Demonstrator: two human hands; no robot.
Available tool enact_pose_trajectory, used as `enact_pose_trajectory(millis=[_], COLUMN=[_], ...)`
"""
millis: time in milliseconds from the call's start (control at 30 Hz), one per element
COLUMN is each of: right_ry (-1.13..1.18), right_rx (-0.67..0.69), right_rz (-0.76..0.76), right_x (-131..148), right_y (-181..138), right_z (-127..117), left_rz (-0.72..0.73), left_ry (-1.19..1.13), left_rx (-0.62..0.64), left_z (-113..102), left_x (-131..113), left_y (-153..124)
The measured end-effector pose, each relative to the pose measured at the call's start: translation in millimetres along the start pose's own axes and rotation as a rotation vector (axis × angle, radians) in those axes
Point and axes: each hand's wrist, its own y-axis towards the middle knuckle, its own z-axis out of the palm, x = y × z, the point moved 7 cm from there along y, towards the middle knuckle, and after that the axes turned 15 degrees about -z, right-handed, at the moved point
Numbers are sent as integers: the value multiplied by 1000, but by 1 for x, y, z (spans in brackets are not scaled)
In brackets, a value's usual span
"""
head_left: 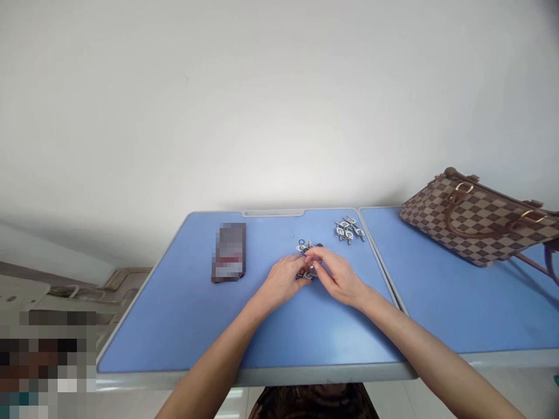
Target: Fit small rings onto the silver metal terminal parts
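My left hand (285, 279) and my right hand (335, 274) meet over a small heap of metal parts (307, 276) on the blue table. The fingers of both hands are bent and pinched together, with the tips nearly touching. What they hold between them is too small and too covered to name. Behind the fingertips a black ring (301, 242) and more silver and dark pieces show. Farther back to the right lies a separate group of silver metal fittings (349, 230), each with a flat plate and a short stem; neither hand touches it.
A blurred dark, flat, upright-edged item (230, 253) lies on the left of the blue table (174, 326). A brown checkered handbag (476, 218) rests on the adjoining table (441, 297), past a narrow seam. A white wall (279, 116) stands directly behind.
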Motion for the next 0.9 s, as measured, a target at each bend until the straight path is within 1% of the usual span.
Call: enact_pose_trajectory(millis=[100, 167, 233, 333, 400, 500, 600, 700, 833, 900], right_ry=[-96, -116, -66, 68, 88, -35, -147, -137, -56, -63], right_rx=[-60, -92, -81, -60, -71, -84, -129, -150, -118, -106], right_rz=[-8, -10, 21, 110, 141, 101, 40, 17, 4, -3], right_x=[-2, -2, -5, -10, -12, -10, -5, -1, 2, 3], right_y=[0, 0, -1, -5, -8, -6, -3, -1, -1, -2], right_z=[-4, -6, -5, -2, -2, -6, -12, -15, -13, -12], left_rz=[8, 3, -3, -1, 2, 6, 6, 1, -16, -19], left_ry=[14, 19, 17, 18, 23, 36, 32, 21, 28, 28], left_rx=[2, 4, 8, 15, 16, 8, -1, 2, 6, 6], left_z=[0, -1, -1, -1, -1, -1, -1, -1, -1, -1], left_x=[0, 0, 0, -1, -1, -1, -1, -1, 0, 1], left_y=[-1, -1, 0, 0, 0, -1, -1, -1, 0, 0])
